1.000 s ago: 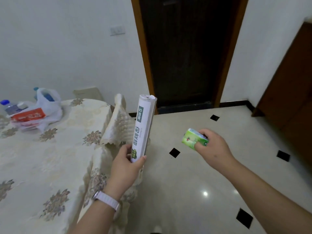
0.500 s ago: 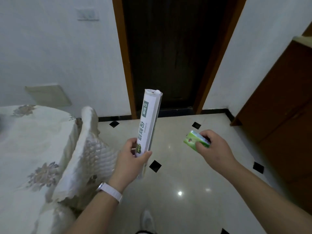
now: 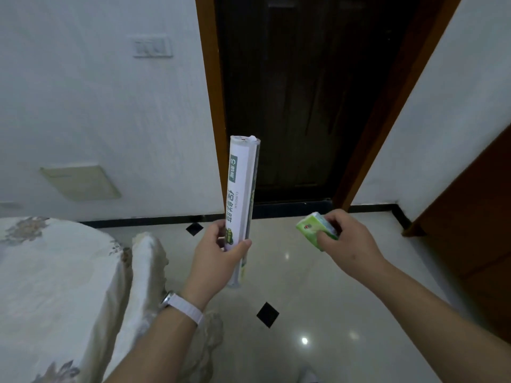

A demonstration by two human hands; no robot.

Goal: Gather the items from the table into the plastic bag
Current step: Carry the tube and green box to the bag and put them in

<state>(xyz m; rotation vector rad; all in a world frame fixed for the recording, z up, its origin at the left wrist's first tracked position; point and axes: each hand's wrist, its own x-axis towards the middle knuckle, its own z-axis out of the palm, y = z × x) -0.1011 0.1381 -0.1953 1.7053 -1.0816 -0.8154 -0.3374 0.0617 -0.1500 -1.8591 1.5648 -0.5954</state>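
Head view, from left to right: at eight o'clock lies the table (image 3: pixel 55 286), draped in a cream quilted cloth with faded floral motifs, its corner folds hanging down beside the left forearm. On the white wall above it, at ten o'clock, sit a pale rectangular panel (image 3: pixel 80 182) and, higher up, a white switch plate (image 3: pixel 152 47).

Just left of centre, the left hand (image 3: pixel 214 258) has its grip closed around the lower part of a long white cardboard roll box with green labels and printed characters (image 3: pixel 242 200) (cling film, by the small lettering on its side). The box stands nearly upright, its top end reaching up in front of the dark wooden door (image 3: pixel 304 92) at twelve o'clock, and its bottom end pokes out below the palm. A white strap watch (image 3: pixel 182 306) circles the left wrist.

At three o'clock from the box, well apart from it, the right hand (image 3: pixel 348 241) has its grip pinched on a small green soft packet with a blue edge (image 3: pixel 313 229), thumb on the near face and fingers wrapped over the far side. Both items are held in the air above the glossy pale tiled floor with black diamond insets (image 3: pixel 318 313).

At four o'clock a brown wooden cabinet (image 3: pixel 475 230) stands along the right wall.
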